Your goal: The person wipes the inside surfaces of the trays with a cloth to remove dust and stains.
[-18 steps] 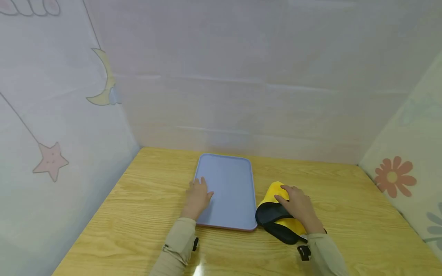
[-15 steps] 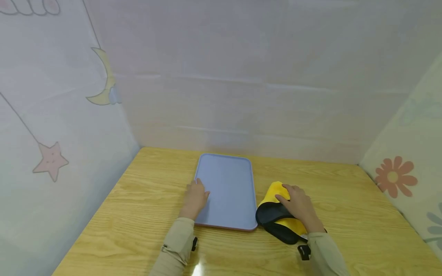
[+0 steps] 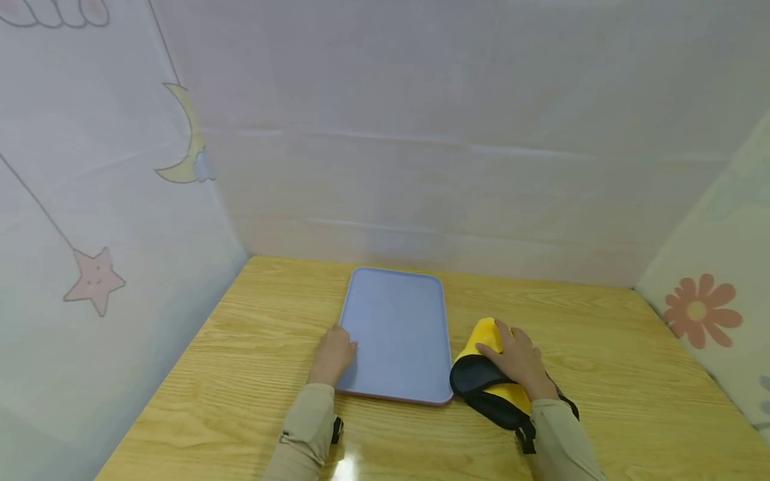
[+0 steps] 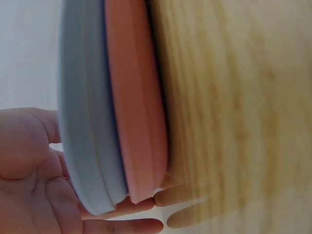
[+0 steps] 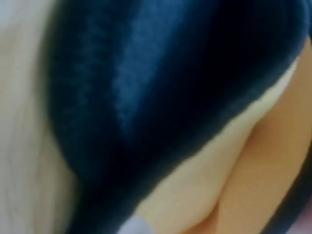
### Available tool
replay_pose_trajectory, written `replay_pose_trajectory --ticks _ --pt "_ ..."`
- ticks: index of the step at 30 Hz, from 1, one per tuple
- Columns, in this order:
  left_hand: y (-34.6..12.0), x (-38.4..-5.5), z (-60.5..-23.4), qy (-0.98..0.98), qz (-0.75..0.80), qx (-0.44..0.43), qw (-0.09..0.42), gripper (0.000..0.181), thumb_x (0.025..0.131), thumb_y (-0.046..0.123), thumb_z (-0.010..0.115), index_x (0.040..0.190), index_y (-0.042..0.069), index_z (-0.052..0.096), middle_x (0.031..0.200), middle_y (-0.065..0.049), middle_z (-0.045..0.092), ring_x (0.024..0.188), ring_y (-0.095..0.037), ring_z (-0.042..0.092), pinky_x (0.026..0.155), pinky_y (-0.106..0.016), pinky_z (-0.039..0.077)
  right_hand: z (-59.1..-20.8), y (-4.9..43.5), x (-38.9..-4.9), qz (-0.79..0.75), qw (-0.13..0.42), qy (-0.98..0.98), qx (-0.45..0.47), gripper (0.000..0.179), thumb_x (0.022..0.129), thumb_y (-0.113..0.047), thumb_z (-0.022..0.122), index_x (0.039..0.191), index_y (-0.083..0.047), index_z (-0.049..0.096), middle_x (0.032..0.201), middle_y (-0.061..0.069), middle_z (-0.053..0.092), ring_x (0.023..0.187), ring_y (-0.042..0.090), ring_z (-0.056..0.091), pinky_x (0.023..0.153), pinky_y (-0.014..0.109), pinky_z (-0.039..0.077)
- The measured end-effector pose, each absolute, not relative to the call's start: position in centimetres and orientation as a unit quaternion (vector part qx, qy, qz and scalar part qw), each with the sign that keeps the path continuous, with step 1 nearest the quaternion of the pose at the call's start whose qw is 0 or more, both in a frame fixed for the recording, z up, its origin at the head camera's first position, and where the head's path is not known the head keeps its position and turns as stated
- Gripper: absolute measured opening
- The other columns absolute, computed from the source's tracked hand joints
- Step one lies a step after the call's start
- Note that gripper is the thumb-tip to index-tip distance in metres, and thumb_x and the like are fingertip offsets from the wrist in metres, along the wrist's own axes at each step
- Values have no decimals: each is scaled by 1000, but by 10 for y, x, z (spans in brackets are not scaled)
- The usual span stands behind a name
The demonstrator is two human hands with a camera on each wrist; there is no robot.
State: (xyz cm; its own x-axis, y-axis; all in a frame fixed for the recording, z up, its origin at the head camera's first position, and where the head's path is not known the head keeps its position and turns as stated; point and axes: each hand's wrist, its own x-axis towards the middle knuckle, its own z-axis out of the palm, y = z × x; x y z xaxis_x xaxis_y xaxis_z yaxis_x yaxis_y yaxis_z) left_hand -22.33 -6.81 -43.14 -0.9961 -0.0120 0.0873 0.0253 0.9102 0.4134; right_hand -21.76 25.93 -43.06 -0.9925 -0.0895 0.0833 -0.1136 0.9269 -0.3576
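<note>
I'm seeing the left hand point(image 3: 333, 356) shifting outward from over the blue tray point(image 3: 398, 334) to its left edge, fingers fairly straight and reaching down beside it. A pink tray point(image 4: 136, 107) is showing beneath. The right hand point(image 3: 519, 357) is spreading over the yellow-and-black pouch point(image 3: 472, 374), just beside the tray's near right corner; I cannot tell whether it's gripping. For steadying, I'm favouring light, even pressure against both trays.

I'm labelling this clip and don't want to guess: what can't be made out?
Head view: the part of the yellow-and-black thing under the right hand, hidden by that hand.
Head view: the rest of both sleeves, cut off by the bottom edge.
Left wrist view: the pink layer's upper face, covered by the blue tray.
Right wrist view: the small pale shape, blurred and cut off.
</note>
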Motion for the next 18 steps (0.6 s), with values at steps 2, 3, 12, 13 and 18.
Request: replay_pose_trajectory --ticks 2,3,12,13,18 --pt "-69 -223 -432 -976 -212 -5 52 35 82 10 62 94 -20 50 79 -28 55 76 -40 57 62 -43 49 -430 259 -218 186 27 -981 44 73 86 -48 52 132 5 31 117 36 39 105 48 39 77 65 30" --pt "-69 -223 -432 -977 -207 -8 58 29 82 9 61 90 -18 52 77 -26 55 74 -38 57 61 -42 48 -430 259 -219 187 24 -981 40 73 86 -48 51 132 5 32 117 36 39 105 48 39 77 65 30" --pt "-77 -227 -436 -973 -221 -3 60 8 78 -5 55 71 -7 58 72 -22 59 69 -34 59 57 -39 48 -431 255 -234 160 15 -987 28 70 87 -48 48 126 9 37 108 34 46 95 46 45 73 59 36" --pt "-78 -228 -437 -973 -223 -1 58 7 77 -6 54 72 -7 58 73 -22 59 70 -34 59 58 -39 48 -431 255 -236 156 17 -987 29 70 86 -48 49 124 10 38 106 34 47 92 46 46 72 58 37" --pt "-80 -229 -440 -973 -225 4 56 6 76 -8 53 76 -8 59 77 -22 60 74 -34 59 63 -39 48 -435 252 -245 150 17 -988 27 71 84 -49 53 119 12 42 99 33 50 86 45 49 68 56 39"
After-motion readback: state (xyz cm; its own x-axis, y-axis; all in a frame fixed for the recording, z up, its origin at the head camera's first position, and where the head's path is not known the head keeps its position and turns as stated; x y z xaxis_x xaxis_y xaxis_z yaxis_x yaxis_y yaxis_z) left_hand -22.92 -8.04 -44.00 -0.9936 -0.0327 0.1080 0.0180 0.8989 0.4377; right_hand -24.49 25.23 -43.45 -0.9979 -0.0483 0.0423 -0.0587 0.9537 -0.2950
